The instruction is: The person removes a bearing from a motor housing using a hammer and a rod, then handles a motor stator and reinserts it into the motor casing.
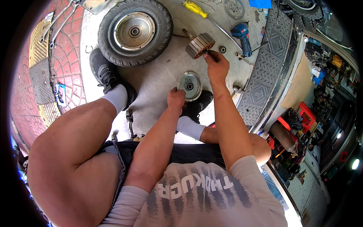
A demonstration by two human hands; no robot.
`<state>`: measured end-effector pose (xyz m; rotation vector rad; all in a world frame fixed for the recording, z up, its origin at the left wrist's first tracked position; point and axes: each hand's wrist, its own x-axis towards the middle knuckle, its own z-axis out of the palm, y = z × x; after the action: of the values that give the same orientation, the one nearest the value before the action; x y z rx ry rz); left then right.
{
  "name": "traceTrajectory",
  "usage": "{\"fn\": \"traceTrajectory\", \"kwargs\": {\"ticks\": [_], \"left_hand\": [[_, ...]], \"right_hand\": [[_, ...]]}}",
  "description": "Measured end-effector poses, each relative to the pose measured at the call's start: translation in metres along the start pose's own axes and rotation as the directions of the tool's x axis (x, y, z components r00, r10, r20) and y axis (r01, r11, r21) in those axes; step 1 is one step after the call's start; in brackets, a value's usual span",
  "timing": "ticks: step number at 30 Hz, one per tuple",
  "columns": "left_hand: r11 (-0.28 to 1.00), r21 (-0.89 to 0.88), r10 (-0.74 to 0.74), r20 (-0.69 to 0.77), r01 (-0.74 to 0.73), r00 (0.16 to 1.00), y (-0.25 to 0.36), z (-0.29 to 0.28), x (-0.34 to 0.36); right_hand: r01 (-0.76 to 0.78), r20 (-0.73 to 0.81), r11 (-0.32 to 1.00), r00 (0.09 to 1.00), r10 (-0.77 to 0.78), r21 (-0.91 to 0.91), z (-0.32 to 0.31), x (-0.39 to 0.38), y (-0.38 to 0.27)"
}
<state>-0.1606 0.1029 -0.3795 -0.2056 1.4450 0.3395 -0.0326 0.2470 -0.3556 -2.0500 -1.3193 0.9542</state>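
My left hand [176,99] is closed on the lower left rim of a round metal hub cover [194,92], which has a bearing at its centre. The cover is held over my right shoe [196,108]. Up and to the right, my right hand [218,69] pinches the shaft end of a motor stator [196,44], a thick ring of metal plates with copper-coloured windings. The stator is tilted, and a cable leads off its far side. To the left lies a wheel with a black tyre [162,36] and an open metal hub [123,32], beside my left shoe [102,68].
Right of the stator are a loose bearing [222,49], a blue cordless drill [242,38] and a socket tool [245,60]. A yellow-handled screwdriver [194,8] and a clear dish [234,9] lie farther off. A hammer [237,90] rests beside the grey ramp [257,79]; wrenches [62,22] lie far left.
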Motion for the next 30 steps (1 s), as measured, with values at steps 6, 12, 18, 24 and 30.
{"fn": "traceTrajectory", "kwargs": {"ticks": [6,12,18,24,30], "left_hand": [[1.000,-0.006,0.016,0.000,-0.016,1.000,-0.001,-0.001,0.001],[1.000,0.015,0.027,0.000,-0.027,1.000,-0.002,0.000,0.002],[0.999,-0.005,0.038,-0.014,-0.038,0.999,-0.009,0.000,0.011],[0.999,0.008,0.041,-0.023,-0.041,0.999,-0.010,0.000,0.012],[0.999,-0.018,0.045,-0.062,-0.047,0.997,-0.008,0.003,0.006]], "right_hand": [[0.000,-0.029,0.993,1.000,-0.003,-0.116,-0.005,-0.003,-0.006],[0.038,-0.013,0.980,0.999,-0.041,-0.195,-0.006,-0.005,-0.009],[0.092,-0.026,0.958,0.994,-0.103,-0.271,-0.004,-0.003,-0.012],[0.136,-0.011,0.964,0.990,-0.143,-0.229,-0.005,-0.001,-0.009],[0.111,-0.006,0.981,0.994,-0.113,-0.157,-0.004,-0.002,-0.008]]}}
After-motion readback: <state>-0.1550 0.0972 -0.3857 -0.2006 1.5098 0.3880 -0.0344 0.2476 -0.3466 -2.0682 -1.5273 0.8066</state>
